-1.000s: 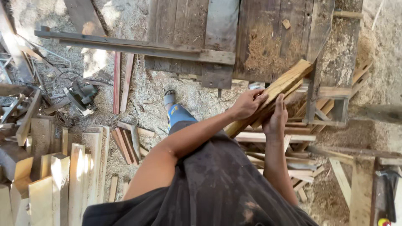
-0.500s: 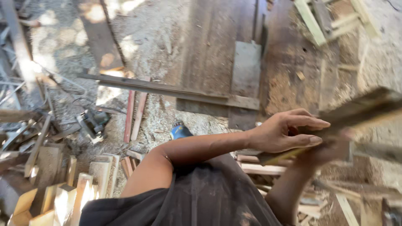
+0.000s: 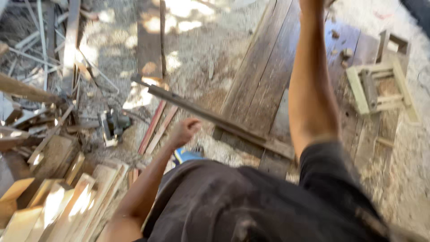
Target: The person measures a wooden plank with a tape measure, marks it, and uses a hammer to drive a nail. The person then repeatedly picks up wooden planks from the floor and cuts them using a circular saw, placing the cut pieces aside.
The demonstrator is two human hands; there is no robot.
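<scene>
Both hands have let go of the wooden stick held half a second ago. Now the left hand (image 3: 184,131) hangs with its fingers (image 3: 193,125) curled into a loose fist, grasping nothing, just above a long dark plank (image 3: 210,117) lying on the sawdust floor (image 3: 201,58). Its arm bends at the elbow beside the dark shirt (image 3: 251,206). At the other side the right arm (image 3: 311,85) stretches up out of frame; its fingers cannot be told.
</scene>
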